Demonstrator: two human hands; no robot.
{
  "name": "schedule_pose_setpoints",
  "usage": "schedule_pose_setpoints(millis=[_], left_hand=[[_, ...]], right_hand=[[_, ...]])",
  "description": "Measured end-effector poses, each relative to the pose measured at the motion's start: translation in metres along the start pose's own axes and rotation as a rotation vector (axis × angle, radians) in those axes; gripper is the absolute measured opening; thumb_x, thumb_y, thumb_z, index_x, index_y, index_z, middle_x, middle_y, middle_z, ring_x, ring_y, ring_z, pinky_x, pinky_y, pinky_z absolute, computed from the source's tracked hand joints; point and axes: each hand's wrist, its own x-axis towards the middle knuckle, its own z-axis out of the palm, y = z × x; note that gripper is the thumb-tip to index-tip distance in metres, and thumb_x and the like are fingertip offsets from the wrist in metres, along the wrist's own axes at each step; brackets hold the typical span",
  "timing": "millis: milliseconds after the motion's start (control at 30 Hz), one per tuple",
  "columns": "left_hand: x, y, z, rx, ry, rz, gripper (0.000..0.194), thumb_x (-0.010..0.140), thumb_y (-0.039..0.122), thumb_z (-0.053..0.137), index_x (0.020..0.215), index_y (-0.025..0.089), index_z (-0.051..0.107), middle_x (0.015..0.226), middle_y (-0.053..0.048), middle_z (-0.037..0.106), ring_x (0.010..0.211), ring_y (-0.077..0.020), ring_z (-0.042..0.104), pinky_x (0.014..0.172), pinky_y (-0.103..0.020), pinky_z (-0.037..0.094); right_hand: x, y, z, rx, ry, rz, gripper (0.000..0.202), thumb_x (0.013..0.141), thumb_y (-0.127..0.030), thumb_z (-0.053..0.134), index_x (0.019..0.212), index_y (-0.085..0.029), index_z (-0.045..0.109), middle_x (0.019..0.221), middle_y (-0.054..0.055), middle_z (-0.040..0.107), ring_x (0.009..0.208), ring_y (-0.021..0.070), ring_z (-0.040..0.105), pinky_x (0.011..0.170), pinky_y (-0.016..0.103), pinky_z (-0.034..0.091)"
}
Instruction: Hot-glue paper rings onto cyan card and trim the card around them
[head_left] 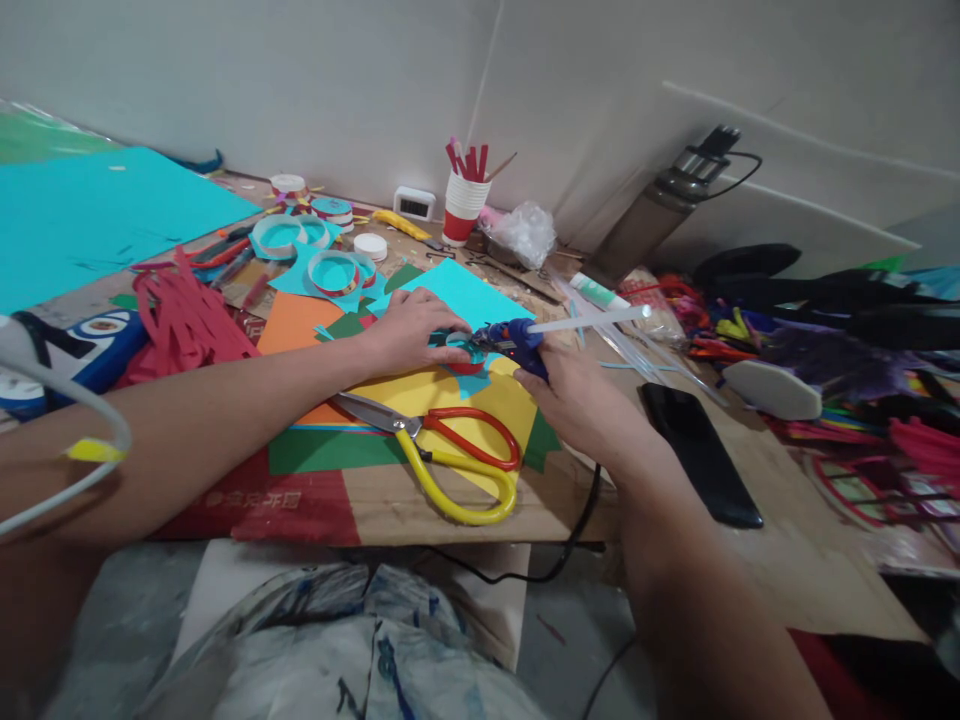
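Observation:
My right hand [562, 385] is wrapped round a blue hot glue gun [517, 340], whose clear glue stick sticks out of its back end to the right. The gun's nozzle points left at a small red-and-blue paper ring [466, 362]. My left hand [416, 330] pinches that ring between thumb and fingers, partly hiding it. Under both hands lie sheets of coloured paper, with a yellow sheet [390, 385] on top. Large scissors [409, 425] with one red and one yellow handle lie spread on the sheets, just in front of my hands.
Paper rings [334, 272] on blue paper, a paper cup [461, 205] of pencils and a yellow cutter [401, 224] stand farther back. Red paper strips [187, 315] lie left. To the right are a phone [697, 450], a bottle [652, 210] and the gun's black cable [581, 530].

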Motion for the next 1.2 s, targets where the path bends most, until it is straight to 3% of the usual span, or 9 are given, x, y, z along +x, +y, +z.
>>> schedule_pose_setpoints(millis=[400, 800, 967, 1200], left_hand=[[0.002, -0.003, 0.003, 0.01, 0.013, -0.002, 0.038, 0.09, 0.055, 0.069, 0.118, 0.03, 0.078, 0.122, -0.006, 0.076, 0.122, -0.0329, 0.053, 0.098, -0.046, 0.03], [0.002, -0.003, 0.001, -0.01, -0.004, 0.005, 0.038, 0.091, 0.059, 0.066, 0.116, 0.032, 0.078, 0.12, -0.006, 0.076, 0.122, -0.0328, 0.052, 0.098, -0.046, 0.029], [0.002, -0.003, 0.002, -0.003, -0.005, 0.002, 0.037, 0.091, 0.059, 0.066, 0.114, 0.032, 0.078, 0.122, -0.005, 0.075, 0.12, -0.0327, 0.052, 0.097, -0.045, 0.028], [0.001, -0.001, 0.001, -0.003, -0.005, 0.002, 0.038, 0.092, 0.057, 0.066, 0.117, 0.032, 0.078, 0.123, -0.006, 0.075, 0.121, -0.0337, 0.052, 0.097, -0.046, 0.028]], right_hand=[[0.006, 0.004, 0.008, 0.043, 0.009, -0.034, 0.031, 0.099, -0.03, 0.046, 0.121, -0.014, 0.062, 0.119, 0.019, 0.072, 0.111, 0.0345, 0.066, 0.093, 0.045, 0.051], [-0.004, 0.001, 0.002, 0.004, 0.011, 0.002, 0.031, 0.098, -0.028, 0.044, 0.12, -0.015, 0.06, 0.12, 0.02, 0.072, 0.113, 0.0349, 0.066, 0.095, 0.047, 0.051], [-0.009, -0.007, -0.003, -0.03, 0.001, 0.007, 0.035, 0.098, -0.026, 0.043, 0.126, -0.013, 0.058, 0.123, 0.021, 0.07, 0.113, 0.0349, 0.065, 0.094, 0.047, 0.051], [-0.007, -0.023, -0.013, -0.126, -0.072, 0.101, 0.028, 0.099, -0.025, 0.042, 0.118, -0.013, 0.06, 0.119, 0.023, 0.071, 0.111, 0.0357, 0.066, 0.092, 0.045, 0.05]])
